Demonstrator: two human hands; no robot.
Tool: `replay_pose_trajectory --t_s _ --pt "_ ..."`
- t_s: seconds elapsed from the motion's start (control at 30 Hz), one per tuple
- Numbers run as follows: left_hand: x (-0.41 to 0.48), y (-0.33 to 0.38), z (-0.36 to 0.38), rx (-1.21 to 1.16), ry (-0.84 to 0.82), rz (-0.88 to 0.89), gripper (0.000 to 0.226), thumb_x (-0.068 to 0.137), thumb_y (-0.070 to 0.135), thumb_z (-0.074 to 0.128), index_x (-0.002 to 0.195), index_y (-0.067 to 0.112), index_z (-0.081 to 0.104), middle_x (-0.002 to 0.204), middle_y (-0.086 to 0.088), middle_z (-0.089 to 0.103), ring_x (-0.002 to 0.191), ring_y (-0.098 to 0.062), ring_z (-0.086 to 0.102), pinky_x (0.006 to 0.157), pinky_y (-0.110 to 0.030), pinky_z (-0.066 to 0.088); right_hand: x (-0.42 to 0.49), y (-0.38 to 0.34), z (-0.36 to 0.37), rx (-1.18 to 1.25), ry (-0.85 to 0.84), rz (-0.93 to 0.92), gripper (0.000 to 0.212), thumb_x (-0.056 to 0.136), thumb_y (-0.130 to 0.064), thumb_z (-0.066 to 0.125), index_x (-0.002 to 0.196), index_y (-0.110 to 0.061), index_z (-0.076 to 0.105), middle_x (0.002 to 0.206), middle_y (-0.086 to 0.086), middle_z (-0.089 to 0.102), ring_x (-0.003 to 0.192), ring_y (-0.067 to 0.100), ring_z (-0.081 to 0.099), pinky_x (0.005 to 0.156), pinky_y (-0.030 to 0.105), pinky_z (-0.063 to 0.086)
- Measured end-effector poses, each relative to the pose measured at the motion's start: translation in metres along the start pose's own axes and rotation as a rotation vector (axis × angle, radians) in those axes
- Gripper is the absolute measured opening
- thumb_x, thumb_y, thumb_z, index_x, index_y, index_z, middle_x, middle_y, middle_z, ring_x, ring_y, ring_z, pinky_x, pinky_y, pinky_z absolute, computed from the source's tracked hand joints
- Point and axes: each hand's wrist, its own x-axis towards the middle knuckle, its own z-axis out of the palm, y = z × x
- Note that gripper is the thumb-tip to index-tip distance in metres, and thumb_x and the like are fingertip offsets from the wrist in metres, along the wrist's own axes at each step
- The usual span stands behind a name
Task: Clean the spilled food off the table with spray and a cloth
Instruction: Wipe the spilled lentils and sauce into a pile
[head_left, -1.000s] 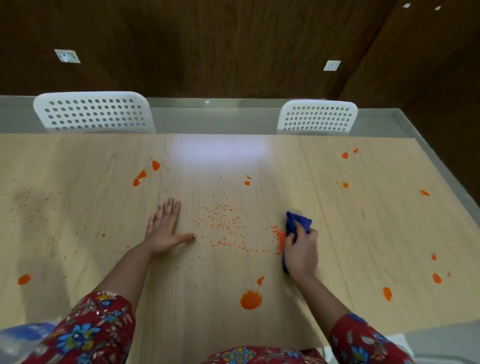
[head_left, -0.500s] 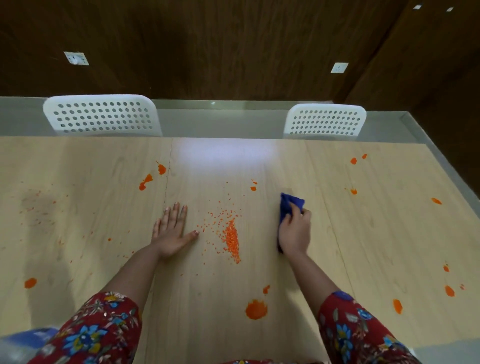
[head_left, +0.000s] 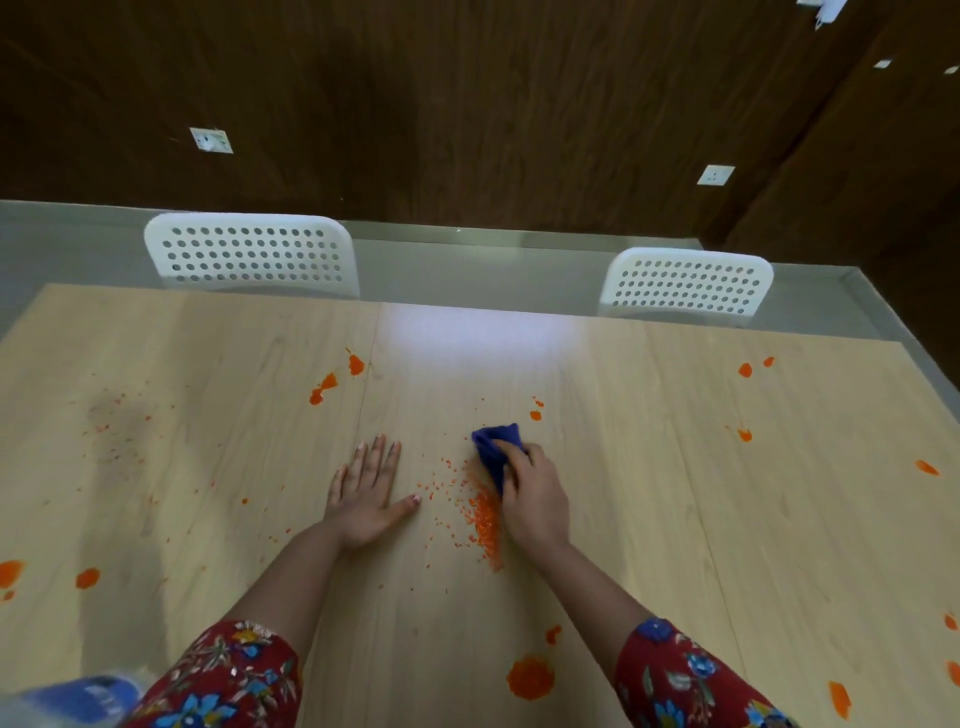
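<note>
I find wiping in hand; right hand (head_left: 535, 506) clamped on cloth (head_left: 496, 449) beside heaped crumbs (head_left: 485, 525) mid-table (head_left: 675, 519); left hand (head_left: 363, 493) flat, splayed; next, I judge, gather heap.

Ahead of you runs a dark wood-panelled back wall (head_left: 467, 104), with a left socket (head_left: 211, 140) and a right socket (head_left: 716, 175) set in it, both white. A dark side wall (head_left: 883, 197) meets it at the corner on your right. The floor (head_left: 467, 270) is plain grey. The left chair (head_left: 252, 254) and the right chair (head_left: 685, 283), both white with perforated backs, stand at the far edge of the light wooden table (head_left: 727, 519) (its top shows seams running away from you). A bright light patch (head_left: 472, 332) lies on the tabletop's far middle.
</note>
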Motion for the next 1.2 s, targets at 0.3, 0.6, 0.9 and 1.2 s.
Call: replay_pose_trajectory --t_s 0.3,0.6,0.9,1.2 --pt "0.001 -0.003 0.002 0.007 0.009 -0.001 0.083 0.093 0.067 0.026 0.140 0.034 -0.034 0.146 0.010 -0.045 0.139 -0.014 -0.035 0.116 -0.041 -0.014 0.044 0.002 -0.002 -0.111 -0.154 -0.027 0.040 0.095 -0.015 0.045 0.133 -0.027 0.054 0.130 -0.006 0.055 0.112 0.017 0.048 0.089 0.030 0.047" --pt "0.001 -0.003 0.001 0.005 0.012 0.002 0.092 0.079 0.081 0.015 0.145 0.034 -0.028 0.146 0.012 -0.045 0.139 -0.013 -0.035 0.115 -0.041 -0.015 0.103 -0.011 0.001 0.033 -0.027 0.080 0.041 0.094 -0.010 0.044 0.132 -0.020 0.056 0.129 0.003 0.058 0.114 0.027 0.052 0.086 0.033 0.044" --pt "-0.001 0.000 0.000 -0.005 0.019 -0.004 0.083 0.093 0.067 0.027 0.146 0.034 -0.029 0.147 0.011 -0.043 0.139 -0.013 -0.034 0.115 -0.040 -0.014 0.057 -0.021 0.007 -0.116 -0.388 -0.274 0.043 0.090 -0.011 0.046 0.127 -0.030 0.059 0.129 -0.007 0.056 0.108 0.019 0.047 0.091 0.032 0.042" --pt "-0.002 0.000 -0.002 -0.010 0.004 -0.010 0.092 0.090 0.070 0.034 0.147 0.032 -0.027 0.150 0.009 -0.041 0.140 -0.014 -0.034 0.115 -0.041 -0.014 0.075 -0.014 0.004 -0.033 -0.256 -0.113 0.042 0.094 -0.009 0.044 0.131 -0.024 0.058 0.132 0.000 0.057 0.114 0.027 0.049 0.092 0.035 0.043"
